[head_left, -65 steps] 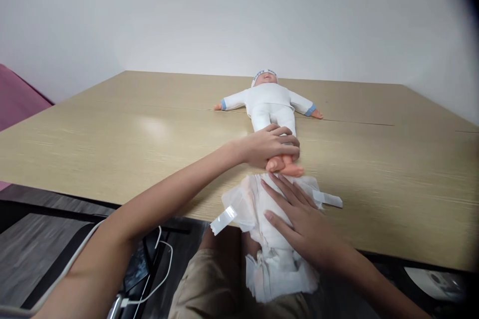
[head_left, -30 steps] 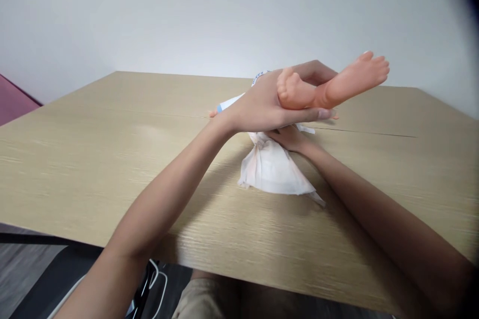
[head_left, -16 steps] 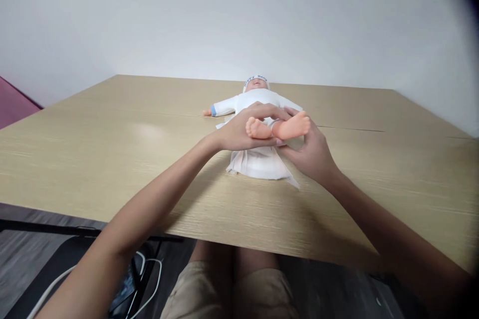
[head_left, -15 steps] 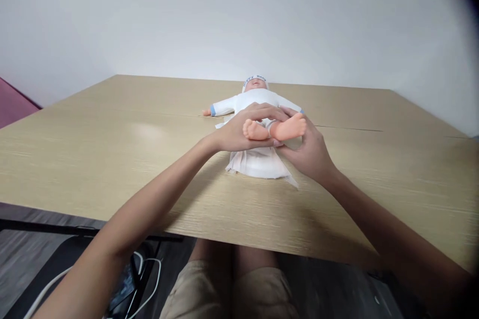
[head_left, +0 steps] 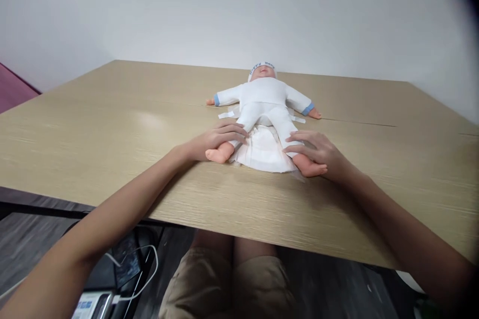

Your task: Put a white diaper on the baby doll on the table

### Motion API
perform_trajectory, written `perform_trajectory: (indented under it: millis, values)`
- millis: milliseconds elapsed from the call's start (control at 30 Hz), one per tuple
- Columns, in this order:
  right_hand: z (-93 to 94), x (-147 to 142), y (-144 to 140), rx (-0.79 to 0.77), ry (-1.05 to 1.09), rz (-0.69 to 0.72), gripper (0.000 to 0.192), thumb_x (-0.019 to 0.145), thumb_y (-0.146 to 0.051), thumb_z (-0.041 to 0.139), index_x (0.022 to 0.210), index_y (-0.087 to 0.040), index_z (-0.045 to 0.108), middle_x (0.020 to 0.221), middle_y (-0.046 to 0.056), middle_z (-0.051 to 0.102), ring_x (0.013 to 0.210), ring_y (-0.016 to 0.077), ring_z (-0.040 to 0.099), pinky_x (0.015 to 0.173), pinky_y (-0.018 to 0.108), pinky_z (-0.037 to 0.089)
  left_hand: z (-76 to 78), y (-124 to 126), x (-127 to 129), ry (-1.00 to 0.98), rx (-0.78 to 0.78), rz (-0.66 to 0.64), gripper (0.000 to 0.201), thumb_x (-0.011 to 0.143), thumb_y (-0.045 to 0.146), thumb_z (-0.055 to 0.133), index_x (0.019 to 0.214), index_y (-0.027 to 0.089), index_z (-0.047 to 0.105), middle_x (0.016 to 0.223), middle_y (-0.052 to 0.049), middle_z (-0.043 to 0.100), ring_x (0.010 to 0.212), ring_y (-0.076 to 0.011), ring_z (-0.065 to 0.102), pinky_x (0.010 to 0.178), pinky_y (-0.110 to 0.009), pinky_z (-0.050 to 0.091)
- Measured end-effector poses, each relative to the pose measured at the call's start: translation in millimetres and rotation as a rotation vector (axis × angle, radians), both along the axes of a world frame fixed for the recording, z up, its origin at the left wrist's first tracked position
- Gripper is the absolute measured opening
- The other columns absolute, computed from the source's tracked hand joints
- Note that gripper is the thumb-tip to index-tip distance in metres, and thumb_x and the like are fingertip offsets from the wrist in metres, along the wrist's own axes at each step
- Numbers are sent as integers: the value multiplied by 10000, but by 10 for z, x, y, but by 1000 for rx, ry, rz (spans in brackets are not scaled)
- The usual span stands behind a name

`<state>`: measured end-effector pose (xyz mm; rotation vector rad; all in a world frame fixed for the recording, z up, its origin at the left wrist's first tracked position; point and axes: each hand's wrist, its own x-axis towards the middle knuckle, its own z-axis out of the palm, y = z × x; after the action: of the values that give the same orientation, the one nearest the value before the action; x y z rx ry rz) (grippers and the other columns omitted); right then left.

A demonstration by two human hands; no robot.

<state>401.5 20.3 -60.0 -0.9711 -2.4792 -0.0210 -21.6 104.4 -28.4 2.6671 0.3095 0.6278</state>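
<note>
Doll: the doll in a white suit lies on its back at the middle of the surface, head toward the far edge, legs spread toward the near edge.
Diaper: the white diaper lies open under its hips and between its legs.
Left hand: the left hand wraps around one lower leg, just above the bare foot.
Right hand: the right hand grips the other lower leg the same way.
Below the near edge: cables on the floor.

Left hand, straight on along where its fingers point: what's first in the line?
Probably the diaper spread under the doll: the left hand rests on the doll's lower leg, fingers aimed rightward across it. Depth is unclear.
</note>
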Motion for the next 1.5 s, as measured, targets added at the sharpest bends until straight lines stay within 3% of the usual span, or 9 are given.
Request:
perform_trajectory:
  millis: [167,467,667,967,1133,1267,1400,1500]
  values:
    - [38,17,13,-51,-37,8,407,1147,-314,467,1328,-301,831,1607,5,717,1582,289,618,1334,545,522,-14,-13,-1,17,16,-34,561,1007,397,804,1557,328,720,1629,-130,705,1628,-362,566,1396,-623,429]
    - [110,-12,-61,-74,-44,-11,431,1144,-265,460,1388,-291,813,1641,3,692,1613,286,592,1374,576,488,-13,-30,20,22,-47,-39,688,860,183,813,1531,324,748,1688,-114,667,1664,-370,540,1407,-631,418]
    - [127,-25,-70,-123,-24,-19,432,1182,-343,444,1406,-282,809,1662,7,676,1631,272,578,1400,567,463,-19,-8,38,79,-62,-35,753,793,96,699,1519,291,748,1701,-124,653,1702,-346,491,1403,-626,423]
    - [45,9,-29,-253,241,-2,405,1188,-403,481,1347,-299,838,1585,-3,731,1587,225,642,1419,532,484,14,-10,74,124,-54,-32,805,747,56,637,1513,272,759,1696,-134,657,1700,-343,492,1387,-624,440]
    - [41,37,17,-386,343,-12,386,1156,-404,556,1336,-254,863,1563,37,746,1605,229,636,1463,501,449,63,29,97,150,-59,-27,674,826,123,646,1467,263,801,1674,-131,675,1662,-359,524,1373,-602,444]
    - [101,60,40,-466,369,-21,401,1142,-464,571,1322,-261,867,1561,28,748,1612,264,633,1464,550,442,227,-58,188,233,-54,57,554,921,198,574,1416,259,814,1617,-114,708,1580,-349,559,1360,-560,421]
    - [235,-7,-58,-449,308,-54,412,1125,-545,600,1358,-301,837,1544,15,756,1574,295,658,1445,554,458,370,-243,319,322,-65,183,488,1100,490,490,1382,217,780,1453,-143,729,1438,-357,575,1302,-508,425]
    - [294,-143,-214,-329,176,-106,522,1089,-631,663,1468,-288,768,1566,68,727,1546,347,656,1391,573,491,365,-343,397,347,-43,252,660,1031,718,603,1387,181,746,1428,-179,696,1419,-399,545,1247,-511,456]
